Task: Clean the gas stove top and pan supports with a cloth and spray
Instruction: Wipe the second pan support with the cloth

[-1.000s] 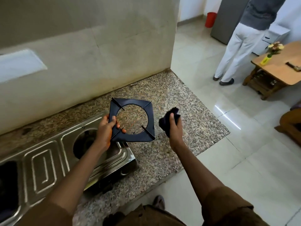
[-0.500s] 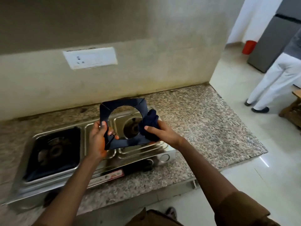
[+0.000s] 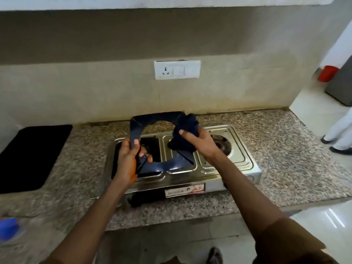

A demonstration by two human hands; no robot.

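A black square pan support point(image 3: 152, 121) with a round opening is held tilted above the steel two-burner gas stove point(image 3: 242, 161). My left hand point(image 3: 129, 161) grips its lower left corner. My right hand point(image 3: 198, 141) presses a bunched dark blue cloth point(image 3: 185, 128) against the support's right side. The stove's right burner point(image 3: 222, 143) is bare, with no support over it. The left burner is mostly hidden behind the held support and my left hand.
The stove sits on a speckled granite counter point(image 3: 285, 149) against a beige wall with a white socket plate point(image 3: 177, 69). A black mat point(image 3: 32, 157) lies at left. A blurred blue object point(image 3: 8, 228) is at lower left. A person's legs point(image 3: 341, 134) stand at right.
The view has swung left, so the stove is now centred. The support has tilted more upright, and the cloth went from held apart to pressed on its right side, then up toward the upper right corner.
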